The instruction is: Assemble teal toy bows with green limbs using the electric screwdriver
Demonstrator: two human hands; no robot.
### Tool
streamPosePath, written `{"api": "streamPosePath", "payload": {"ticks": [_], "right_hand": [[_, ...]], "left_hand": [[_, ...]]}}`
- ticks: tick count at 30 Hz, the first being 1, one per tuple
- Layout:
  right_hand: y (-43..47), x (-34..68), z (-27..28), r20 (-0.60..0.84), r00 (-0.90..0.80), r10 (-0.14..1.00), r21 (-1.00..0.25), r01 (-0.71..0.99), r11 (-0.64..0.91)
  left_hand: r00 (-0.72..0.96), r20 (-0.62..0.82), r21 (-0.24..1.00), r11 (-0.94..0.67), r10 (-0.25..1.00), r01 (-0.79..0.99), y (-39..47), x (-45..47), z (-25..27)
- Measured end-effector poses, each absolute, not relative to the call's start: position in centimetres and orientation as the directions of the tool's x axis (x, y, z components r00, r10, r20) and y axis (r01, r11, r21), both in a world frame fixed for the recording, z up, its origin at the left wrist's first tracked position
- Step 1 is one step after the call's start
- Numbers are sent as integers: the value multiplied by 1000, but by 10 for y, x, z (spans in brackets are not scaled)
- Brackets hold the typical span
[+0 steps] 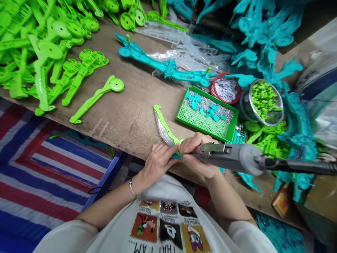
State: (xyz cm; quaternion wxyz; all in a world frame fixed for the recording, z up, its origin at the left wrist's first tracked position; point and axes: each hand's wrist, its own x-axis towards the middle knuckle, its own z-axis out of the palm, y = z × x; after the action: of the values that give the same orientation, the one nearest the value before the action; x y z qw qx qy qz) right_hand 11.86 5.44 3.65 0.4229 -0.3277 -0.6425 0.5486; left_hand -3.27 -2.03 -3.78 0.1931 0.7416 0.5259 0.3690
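Note:
Near the table's front edge, my left hand is closed on a curved plastic toy part in green, clear and teal. The part's far end points up and left; its near end is hidden by my hands. In my right hand is a grey electric screwdriver, lying almost level, its black cord running off to the right. The screwdriver's tip is hidden by my fingers, close to the near end of the part. A green tray beyond my right hand holds small screws and teal pieces.
Green plastic parts are heaped at the left; one green part lies apart. A long teal part lies at the back. A red basket and a metal bowl of small green pieces stand right. Teal parts crowd the right edge.

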Motion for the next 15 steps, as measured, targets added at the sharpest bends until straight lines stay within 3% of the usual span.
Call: {"api": "streamPosePath", "payload": {"ticks": [3,6,9,15], "right_hand": [[78,122,44,263,-472,841,-964,-158,213],[110,120,43,422,-78,903,-897,-181,404],[136,117,31,415,208,886,-900,-47,433],[151,120,9,378,214,901,-915,-63,398]], "left_hand": [[163,344,656,-361,925,663,-20,-31,-37],[173,325,634,-350,930,690,-20,-29,-35],[173,314,620,-340,933,707,-19,-27,-34],[179,336,588,-354,925,727,-19,-26,-37]]}}
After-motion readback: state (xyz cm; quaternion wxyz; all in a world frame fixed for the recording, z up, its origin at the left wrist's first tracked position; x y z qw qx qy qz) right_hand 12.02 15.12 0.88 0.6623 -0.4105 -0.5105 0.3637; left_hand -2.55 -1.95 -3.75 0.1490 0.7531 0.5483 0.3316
